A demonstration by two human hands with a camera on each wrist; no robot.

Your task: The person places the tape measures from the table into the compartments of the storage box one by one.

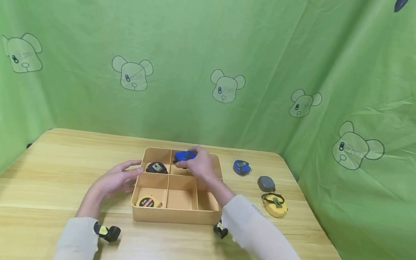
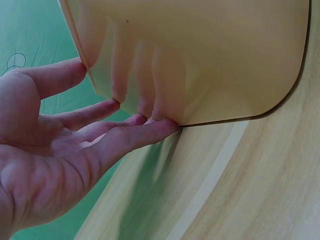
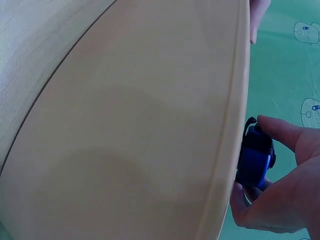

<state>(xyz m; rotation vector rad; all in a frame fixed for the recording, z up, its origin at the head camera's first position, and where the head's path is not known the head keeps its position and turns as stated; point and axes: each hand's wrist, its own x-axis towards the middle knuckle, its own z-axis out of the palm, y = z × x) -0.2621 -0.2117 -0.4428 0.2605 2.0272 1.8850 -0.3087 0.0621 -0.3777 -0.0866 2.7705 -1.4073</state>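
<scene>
Head view gives me the whole layout: a tan divided box (image 1: 174,215) sits mid-table, and my right hand (image 1: 200,163) is over its far middle compartment, fingers curled round a blue tape measure (image 1: 183,156). From the right wrist camera I can confirm the hold: thumb and fingers pinch the blue tape measure (image 3: 255,160) just past the box rim (image 3: 235,125), so it is held above or at that compartment. Whether it already rests on the floor of the compartment I cannot tell.

My left hand (image 1: 117,178) lies at the box's left side with fingers straight and relaxed. The left wrist camera shows the fingertips (image 2: 165,125) touching the outer wall (image 2: 200,60) near the bottom edge, steadying it and gripping nothing.

As for progress, I judge the sorting partly done. A black tape measure (image 1: 157,167) is in the far left compartment and a yellow tape measure (image 1: 148,202) in the near left one. The near middle and near right compartments look bare.

Three more lie on the table to the right of the box, well apart from it: a second blue tape (image 1: 242,167), a grey tape (image 1: 266,183) and a yellow tape with a strap (image 1: 275,204). Those look to be what is left.
</scene>
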